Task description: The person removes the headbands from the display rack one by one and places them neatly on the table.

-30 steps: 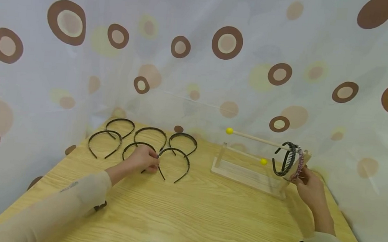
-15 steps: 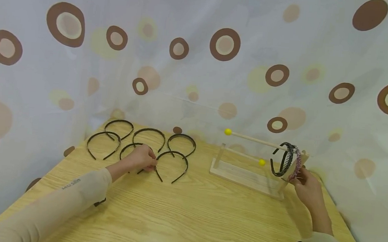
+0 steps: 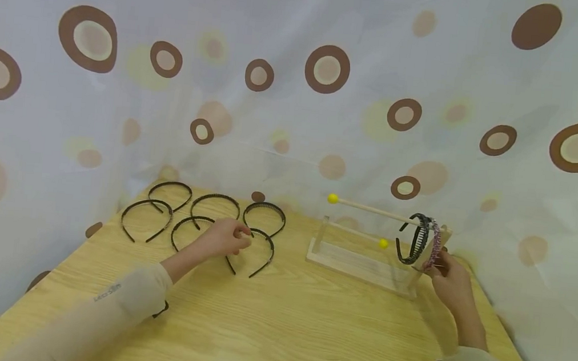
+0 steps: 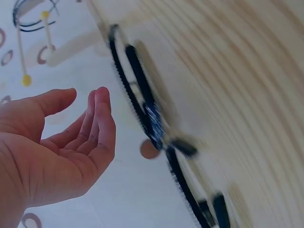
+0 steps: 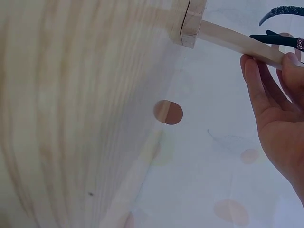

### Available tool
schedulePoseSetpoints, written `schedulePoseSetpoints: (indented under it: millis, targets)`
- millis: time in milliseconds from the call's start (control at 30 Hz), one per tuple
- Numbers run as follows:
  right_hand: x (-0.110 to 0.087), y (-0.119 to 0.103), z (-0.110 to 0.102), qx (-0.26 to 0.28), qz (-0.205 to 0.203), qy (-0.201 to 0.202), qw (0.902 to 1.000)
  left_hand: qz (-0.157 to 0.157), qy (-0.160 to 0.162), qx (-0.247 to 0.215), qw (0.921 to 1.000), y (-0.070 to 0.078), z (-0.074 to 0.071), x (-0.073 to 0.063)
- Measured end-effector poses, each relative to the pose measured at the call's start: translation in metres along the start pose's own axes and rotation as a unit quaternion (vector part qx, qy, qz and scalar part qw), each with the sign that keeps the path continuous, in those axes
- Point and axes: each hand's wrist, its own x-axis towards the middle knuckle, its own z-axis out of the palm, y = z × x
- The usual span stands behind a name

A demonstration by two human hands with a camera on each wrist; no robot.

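Observation:
My left hand (image 3: 224, 238) hovers over the front headbands on the table, holding nothing; in the left wrist view its fingers curve loosely, apart from the black headbands. Partly hidden behind it is the front right headband (image 3: 270, 256); the front middle headband (image 3: 176, 231) lies just to its left. At the right, my right hand (image 3: 455, 284) grips the wooden display rack by its upright post (image 5: 232, 39), thumb and fingers on opposite sides. Around the rack's upper rod (image 3: 369, 208) hang black toothed headbands (image 3: 420, 241) and a purple glittery headband (image 3: 436, 245), close to my right fingers.
More black headbands lie behind and to the left, among them a toothed one (image 3: 266, 204) at the back right and another (image 3: 134, 204) at the far left. The rack's lower rod ends in a yellow ball (image 3: 384, 244). A patterned curtain (image 3: 284, 117) borders the wooden table (image 3: 307, 325).
My left hand has lifted from between the front headbands and shifted right, its fingers loosening. My right hand keeps its grip on the rack. The whole view has drifted slightly.

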Motion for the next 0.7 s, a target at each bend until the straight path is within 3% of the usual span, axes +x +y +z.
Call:
schedulePoseSetpoints:
  millis: [267,467,700]
  targets:
    - [-0.004,0.006,-0.003,0.013,0.007,-0.005,0.9999,0.081,-0.013,-0.017,0.9965,0.049,0.050,0.017]
    - [0.000,0.003,-0.002,0.033,0.009,-0.009,0.9994,0.136,-0.003,-0.018,0.9906,0.092,0.080,0.034]
    - [0.000,0.006,-0.005,0.042,0.014,-0.009,0.9990,0.173,-0.012,-0.044,0.9838,0.139,0.128,0.055]
